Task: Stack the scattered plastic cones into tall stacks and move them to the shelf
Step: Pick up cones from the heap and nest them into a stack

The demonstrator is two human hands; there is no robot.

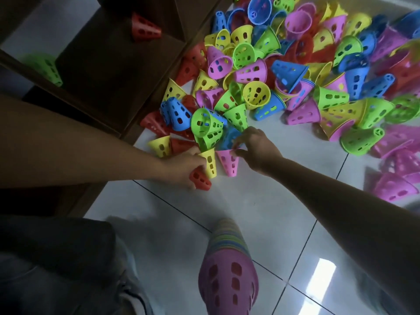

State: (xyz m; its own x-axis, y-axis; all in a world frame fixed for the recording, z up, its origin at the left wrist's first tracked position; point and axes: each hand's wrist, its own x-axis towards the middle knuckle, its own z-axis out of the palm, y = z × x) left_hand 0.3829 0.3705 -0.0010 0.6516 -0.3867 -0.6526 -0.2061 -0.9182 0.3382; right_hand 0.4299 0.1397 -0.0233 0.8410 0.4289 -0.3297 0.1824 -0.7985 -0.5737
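Observation:
A big heap of perforated plastic cones (295, 71) in pink, yellow, green, blue and red covers the tiled floor ahead. My left hand (181, 165) grips a red cone (201, 179) and also touches a yellow cone (210, 162) next to it. My right hand (256, 148) pinches the rim of a pink cone (228, 161) at the heap's near edge. A tall stack of cones (227, 264), pink on top, stands close to me at the bottom centre. The dark wooden shelf (109, 71) at the left holds a red cone (145, 27) and a green cone (45, 68).
White glossy floor tiles (284, 212) lie between me and the heap. My legs in dark and grey clothing (68, 269) fill the lower left. More pink cones (395, 187) lie at the far right.

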